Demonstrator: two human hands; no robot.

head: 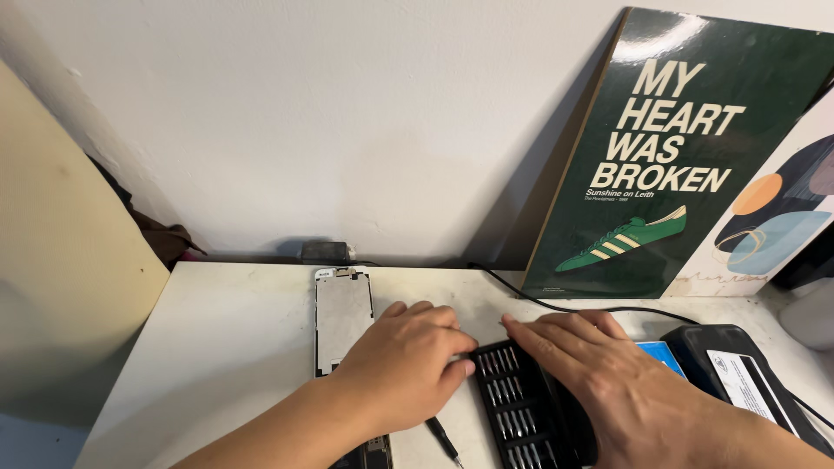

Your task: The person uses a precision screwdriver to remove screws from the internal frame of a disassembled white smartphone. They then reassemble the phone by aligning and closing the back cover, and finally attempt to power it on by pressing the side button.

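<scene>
My left hand (pixel 404 365) lies palm down on the white table, fingers curled loosely, its fingertips touching the left edge of a black tray of screwdriver bits (pixel 512 404). Under its wrist lies an opened phone with a bare metal plate (pixel 343 320). My right hand (pixel 608 382) rests flat over the right side of the bit tray, fingers stretched toward its top end. A thin black screwdriver (pixel 443 439) lies on the table just below my left hand. Neither hand grips anything.
A dark green poster with a shoe picture (pixel 669 156) leans on the wall, a pale abstract print (pixel 773 217) beside it. A black cable (pixel 565 304) runs along the back. A black box (pixel 738 373) sits at right, a small black adapter (pixel 326 252) at the back edge.
</scene>
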